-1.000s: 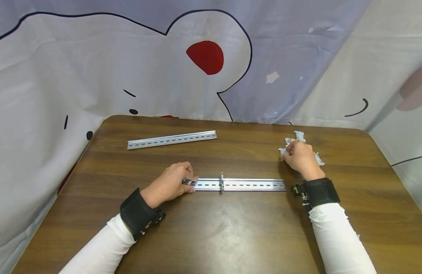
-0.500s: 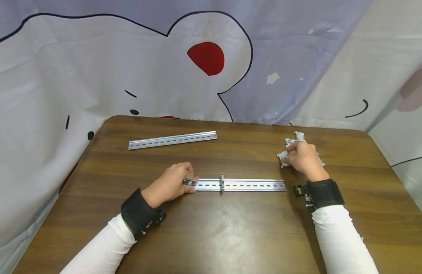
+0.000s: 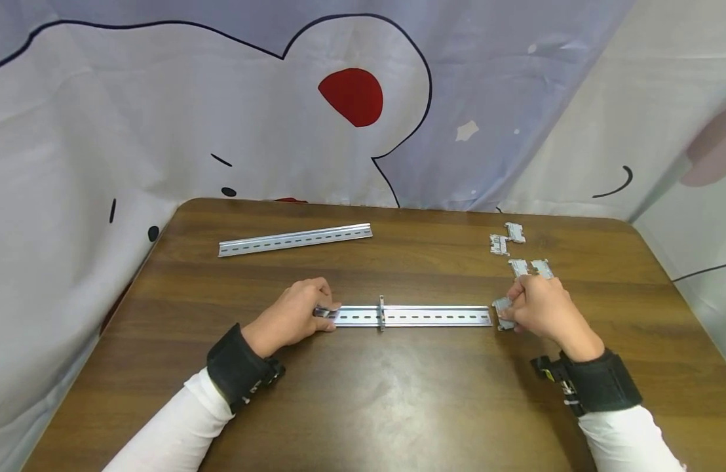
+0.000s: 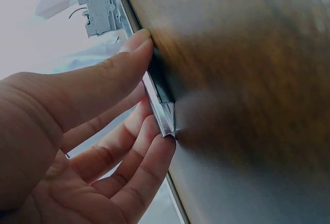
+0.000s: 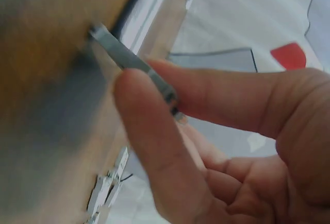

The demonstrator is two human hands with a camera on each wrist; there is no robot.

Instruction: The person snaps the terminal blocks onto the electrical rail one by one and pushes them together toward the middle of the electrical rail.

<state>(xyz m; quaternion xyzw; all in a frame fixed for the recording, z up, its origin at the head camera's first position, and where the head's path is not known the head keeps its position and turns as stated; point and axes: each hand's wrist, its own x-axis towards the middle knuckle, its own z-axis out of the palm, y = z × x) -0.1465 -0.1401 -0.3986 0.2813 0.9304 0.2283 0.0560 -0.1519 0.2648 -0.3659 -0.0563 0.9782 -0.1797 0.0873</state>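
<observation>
A slotted metal DIN rail (image 3: pixel 436 316) lies across the middle of the table. My left hand (image 3: pixel 295 313) grips its left end, thumb on the near side and fingers on the far side. Mounted upright on the rail, right of that hand, is a grey terminal block (image 3: pixel 382 313), which shows its flat side (image 4: pixel 99 9) in the left wrist view. Just past the rail's right end my right hand (image 3: pixel 546 308) pinches another grey terminal block (image 3: pixel 504 313) between thumb and fingers. In the right wrist view this held block (image 5: pixel 131 62) is seen edge-on.
A second DIN rail (image 3: pixel 295 240) lies at the back left, slightly slanted. Several loose terminal blocks (image 3: pixel 499 244) lie at the back right, two of them right behind my right hand. A printed cloth (image 3: pixel 251 118) hangs behind the table (image 3: pixel 363 400).
My right hand has drawn a terminal block out of the back-right group, toward me and slightly right, to the rail's right end. My left hand and the rail have stayed put.
</observation>
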